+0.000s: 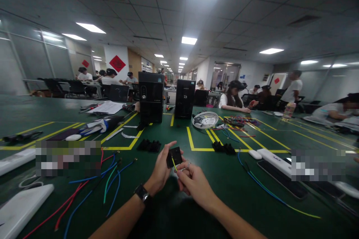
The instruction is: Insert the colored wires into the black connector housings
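Note:
Above the green table my left hand (160,171) grips a small square black block (175,157) between thumb and fingers. My right hand (193,183) pinches a short yellow-green wire (174,164), whose far end meets the face of the block; whether it sits inside an opening is too small to tell. To the left lie loose red wires (71,201), blue wires (114,190) and a green wire (108,183) with bare metal ends. A blue wire (265,186) and a yellow-green wire (301,211) lie to the right. Dark blocks (149,145) rest beyond my left hand, and more black blocks (224,148) beyond my right.
Two black computer towers (151,99) stand ahead. A white basket (205,120) sits right of them, beside a tangle of wires (242,121). White power banks (276,162) and a black phone (283,179) lie right; a white box (25,209) lies left. People sit at tables beyond.

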{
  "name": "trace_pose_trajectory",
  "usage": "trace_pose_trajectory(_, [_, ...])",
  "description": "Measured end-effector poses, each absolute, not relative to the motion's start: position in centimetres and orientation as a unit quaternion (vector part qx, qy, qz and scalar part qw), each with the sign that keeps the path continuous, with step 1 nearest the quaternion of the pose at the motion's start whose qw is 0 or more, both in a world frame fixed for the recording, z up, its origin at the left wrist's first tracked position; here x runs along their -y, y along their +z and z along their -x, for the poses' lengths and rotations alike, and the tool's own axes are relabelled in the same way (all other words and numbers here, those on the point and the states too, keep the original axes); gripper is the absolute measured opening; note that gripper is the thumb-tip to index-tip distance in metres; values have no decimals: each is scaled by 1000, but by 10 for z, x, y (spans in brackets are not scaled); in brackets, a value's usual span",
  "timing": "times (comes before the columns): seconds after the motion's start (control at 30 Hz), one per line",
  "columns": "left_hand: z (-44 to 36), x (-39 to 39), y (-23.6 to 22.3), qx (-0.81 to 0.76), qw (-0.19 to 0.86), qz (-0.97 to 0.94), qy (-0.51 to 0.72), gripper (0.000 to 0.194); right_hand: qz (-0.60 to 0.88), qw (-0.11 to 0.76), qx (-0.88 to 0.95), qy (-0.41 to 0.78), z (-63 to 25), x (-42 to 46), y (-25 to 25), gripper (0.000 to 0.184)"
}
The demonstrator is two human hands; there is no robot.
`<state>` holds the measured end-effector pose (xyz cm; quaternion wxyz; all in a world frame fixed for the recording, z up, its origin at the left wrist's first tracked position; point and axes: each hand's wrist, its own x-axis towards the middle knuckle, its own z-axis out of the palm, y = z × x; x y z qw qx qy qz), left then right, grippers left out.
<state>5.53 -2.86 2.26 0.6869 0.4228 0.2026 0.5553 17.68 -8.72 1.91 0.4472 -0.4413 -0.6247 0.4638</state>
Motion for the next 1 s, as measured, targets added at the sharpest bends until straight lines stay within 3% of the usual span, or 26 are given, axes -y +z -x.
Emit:
trace_pose_trajectory(0.37, [-57,24,22,-202,674,-437,560,32,487,412,651,413,-180,92,32,29])
trace_pose_trajectory(0.73, [-70,19,17,-238,678,-364,593,28,526,378,727,229,-170,91,25,35])
trace_pose_trajectory(1.0, [-68,17,16,-229,651,-407,599,29,533,414,698,240,-180,92,31,36])
